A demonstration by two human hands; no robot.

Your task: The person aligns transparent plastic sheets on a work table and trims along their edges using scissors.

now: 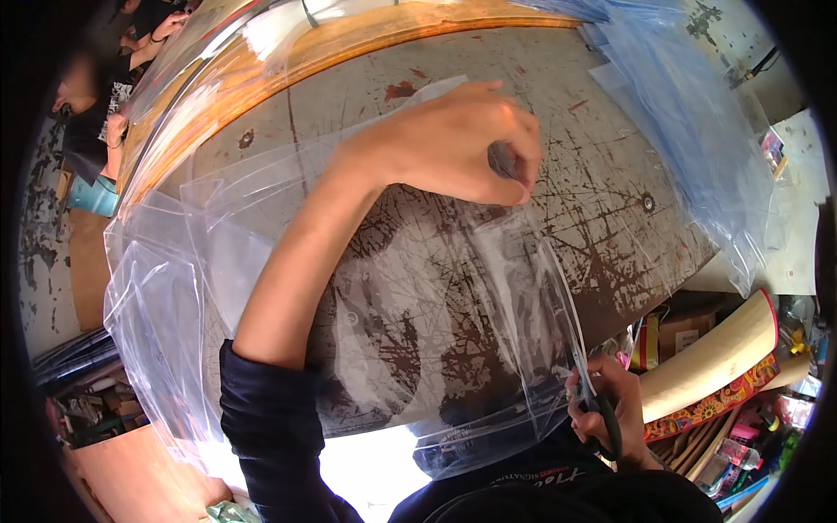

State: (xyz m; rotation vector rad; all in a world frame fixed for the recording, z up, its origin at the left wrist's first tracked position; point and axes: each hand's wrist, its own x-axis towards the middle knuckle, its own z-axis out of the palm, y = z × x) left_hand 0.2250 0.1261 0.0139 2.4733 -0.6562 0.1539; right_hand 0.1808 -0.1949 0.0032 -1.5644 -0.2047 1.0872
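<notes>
My left hand [453, 144] reaches over the worktable with thumb and fingers pinched on the top of a clear plastic sheet [514, 288]. The sheet hangs in folds down toward the table's near edge. At its lower right end my right hand [621, 397] grips black-handled scissors [602, 423] by the finger loops. Their blades point up along the sheet's right edge; whether they are parted is hard to see. More transparent plastic [157, 288] lies on the left, under and beyond my left forearm.
The scratched grey worktable [610, 209] fills the middle. Bluish plastic sheets [680, 131] are piled at the right, and a wood-edged surface [349, 39] lies beyond. A rolled tan sheet [715, 349] and clutter stand at lower right. Another person [96, 113] is at far left.
</notes>
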